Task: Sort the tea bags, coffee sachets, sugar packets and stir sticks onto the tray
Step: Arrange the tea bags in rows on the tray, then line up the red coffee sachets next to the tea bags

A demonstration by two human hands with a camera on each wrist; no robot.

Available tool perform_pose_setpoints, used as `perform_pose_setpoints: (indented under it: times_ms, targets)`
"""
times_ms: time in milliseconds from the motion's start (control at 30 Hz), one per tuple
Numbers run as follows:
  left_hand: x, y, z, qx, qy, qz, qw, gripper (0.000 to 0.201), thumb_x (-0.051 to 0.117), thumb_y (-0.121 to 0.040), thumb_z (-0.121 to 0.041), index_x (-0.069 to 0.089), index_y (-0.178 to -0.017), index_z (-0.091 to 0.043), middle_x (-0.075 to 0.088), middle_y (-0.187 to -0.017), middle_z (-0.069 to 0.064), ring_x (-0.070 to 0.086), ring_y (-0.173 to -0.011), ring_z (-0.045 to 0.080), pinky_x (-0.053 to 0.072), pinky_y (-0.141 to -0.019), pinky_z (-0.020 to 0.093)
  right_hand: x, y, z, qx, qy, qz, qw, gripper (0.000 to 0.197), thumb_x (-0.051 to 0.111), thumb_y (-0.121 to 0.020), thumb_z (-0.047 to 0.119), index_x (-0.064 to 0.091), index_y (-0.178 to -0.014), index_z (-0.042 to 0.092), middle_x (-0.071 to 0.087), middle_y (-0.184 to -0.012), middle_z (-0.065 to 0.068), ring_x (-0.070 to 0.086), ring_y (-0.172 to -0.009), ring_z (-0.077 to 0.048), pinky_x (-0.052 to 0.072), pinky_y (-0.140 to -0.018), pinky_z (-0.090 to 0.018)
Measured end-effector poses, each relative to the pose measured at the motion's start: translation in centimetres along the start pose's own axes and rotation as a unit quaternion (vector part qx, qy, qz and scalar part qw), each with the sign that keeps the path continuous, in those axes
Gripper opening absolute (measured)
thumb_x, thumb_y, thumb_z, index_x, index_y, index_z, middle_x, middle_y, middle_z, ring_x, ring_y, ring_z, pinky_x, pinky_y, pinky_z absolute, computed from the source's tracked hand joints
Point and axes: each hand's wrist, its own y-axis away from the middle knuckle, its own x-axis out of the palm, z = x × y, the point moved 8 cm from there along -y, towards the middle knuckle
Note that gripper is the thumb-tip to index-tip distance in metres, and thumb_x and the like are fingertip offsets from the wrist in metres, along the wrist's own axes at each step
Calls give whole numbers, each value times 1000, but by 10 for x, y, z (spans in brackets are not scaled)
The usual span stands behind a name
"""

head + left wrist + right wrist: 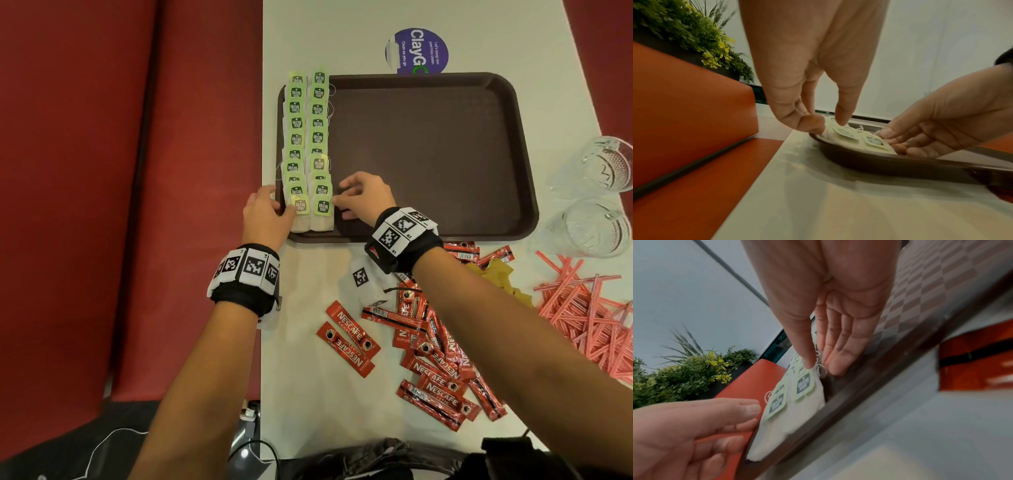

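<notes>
the tea bags [308, 150] lie in two long rows along the left edge of the tray [445, 154]. both hands flank the nearest pair: the left hand [265, 214] touches the left bag with relaxed fingers, and the right hand [364, 197] presses the right one with straight fingers. the coffee sachets [435, 346] wait behind the right hand, nearer to it.

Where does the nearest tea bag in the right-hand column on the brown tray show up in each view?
Head: nearest green-tagged white paper tea bag, tray's near-left corner.
Left wrist: centre-right, beside right hand.
Right wrist: centre, under the thumb.
Shared landmark: brown plastic tray rim.
</notes>
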Motion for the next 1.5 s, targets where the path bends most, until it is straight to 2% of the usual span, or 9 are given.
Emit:
perform_pose_setpoints:
  times_ms: [167, 300, 600, 767, 867, 1067, 1200, 1367, 1500]
  targets:
    - [4, -13, -9, 6, -33, 23, 999, 43, 54, -89, -15, 49, -130, -6, 48, -121, 17, 51, -107, 28, 30, -77, 18, 7, -6, 4, 10, 12, 12, 1000, 19, 61, -88, 5, 63, -106, 1, 60, -77, -1, 63, -74, -15, 56, -63, -18]
    - [6, -17, -12, 17, -42, 33, 998, 39, 52, -89, -14, 53, -128, -10, 40, -104, 7, 47, -96, 23, 30, -77, 18, 9, -7, 6, 7, 15, 12, 1000, 17, 60, -88, 5, 63, -105, 1, 62, -84, -6, 64, -78, -16, 55, -60, -14]
    - [9, -14, -13, 29, -65, 39, 997, 31, 52, -90, -16, 58, -118, -3, 46, -111, 15, 49, -96, 27, 28, -73, 15, 10, -2, 1, 20, 20, 6, 1000, 20, 61, -89, 8, 63, -107, 2, 63, -92, -8, 65, -83, -16, 56, -80, -26]
    - [6, 8, -21, 53, -42, 33, 997, 47, 54, -90, -19, 44, -136, -12, 42, -124, 15, 51, -106, 28, 38, -93, 26, -9, 14, 12, -28, 98, 10, 995, 27, 60, -90, 20, 62, -115, 11, 65, -109, -7, 61, -99, -17, 53, -89, -34]
    - [15, 41, -35, 110, -46, 70, 990, 48, 54, -91, -20, 43, -137, -14, 47, -122, 11, 52, -97, 20, 39, -87, 24, -31, 39, 15, -68, 130, 27, 989, 27, 58, -90, 23, 60, -117, 17, 63, -111, -3, 59, -103, -15, 52, -90, -34]
    - [78, 130, -27, 215, -214, 329, 894, 50, 60, -86, -20, 44, -133, -22, 48, -120, 2, 45, -105, 16, 37, -85, 23, -42, 105, -26, -83, 325, 163, 928, 36, 60, -88, 30, 55, -122, 19, 60, -117, 1, 57, -104, -12, 45, -87, -23]
    - [103, 168, -11, 288, -387, 342, 806, 64, 60, -82, -24, 31, -139, -25, 31, -135, 1, 28, -125, 20, 28, -98, 32, -27, 139, -66, -94, 468, 217, 852, 50, 61, -87, 37, 46, -131, 19, 54, -123, 0, 52, -113, -17, 48, -92, -34]
    - [110, 176, -7, 281, -433, 323, 793, 78, 65, -75, -27, 22, -140, -24, 25, -139, 1, 24, -129, 20, 23, -102, 34, -9, 144, -74, -157, 539, 200, 803, 52, 56, -89, 25, 36, -137, 18, 53, -121, -3, 54, -108, -22, 49, -78, -33]
    - [115, 171, -19, 280, -436, 288, 805, 53, 56, -84, -29, 35, -132, -22, 38, -130, 0, 37, -120, 19, 27, -95, 32, -9, 140, -72, -147, 497, 243, 820, 44, 54, -89, 16, 44, -132, 16, 54, -122, -4, 55, -109, -22, 47, -82, -31]
